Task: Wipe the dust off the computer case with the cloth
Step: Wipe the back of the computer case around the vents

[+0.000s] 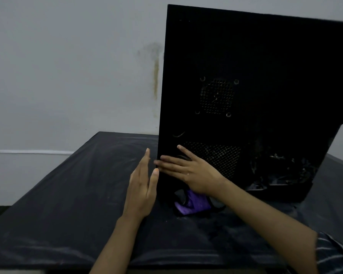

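A black computer case (pixel 261 72) stands tilted on the table, its perforated side panel facing me and leaning to the right. My right hand (pixel 188 171) lies flat with straight fingers on the panel's lower left, near the edge. My left hand (pixel 142 188) is upright with straight fingers just left of the case's near corner, its thumb tip at the edge. A purple and grey cloth (pixel 194 204) lies on the table under my right wrist, against the case's foot. Neither hand holds the cloth.
The table (pixel 67 204) is covered with a dusty black sheet and runs back to a grey wall (pixel 67 66). Loose cables (pixel 281 171) show inside the case's open lower right part. A striped sleeve (pixel 333 254) is at the bottom right.
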